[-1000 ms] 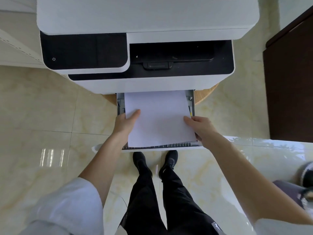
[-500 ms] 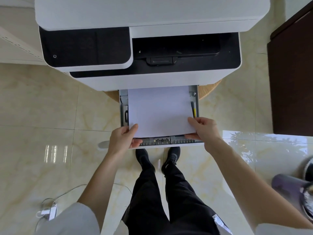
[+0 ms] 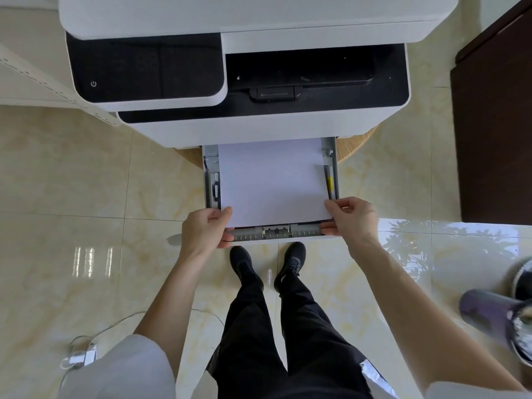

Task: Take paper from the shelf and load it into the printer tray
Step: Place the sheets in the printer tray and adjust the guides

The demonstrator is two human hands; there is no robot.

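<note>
A white printer point(image 3: 253, 21) with a black front panel stands ahead of me. Its grey paper tray point(image 3: 211, 180) is pulled out at the bottom. A white paper stack point(image 3: 272, 180) lies flat in the tray between the side guides. My left hand point(image 3: 205, 227) pinches the stack's near left corner, fingers curled under the tray's front edge. My right hand point(image 3: 349, 217) pinches the near right corner in the same way.
The printer sits on a round wooden stand point(image 3: 357, 142) over a glossy tiled floor. A dark brown cabinet point(image 3: 495, 125) is at the right. A white cable and adapter point(image 3: 82, 357) lie on the floor at lower left. A purple cylindrical object point(image 3: 489, 309) is at lower right.
The paper has slid further into the tray and now lies square between the guides. Both hands have moved back from its sides to its near corners at the tray's front edge.
</note>
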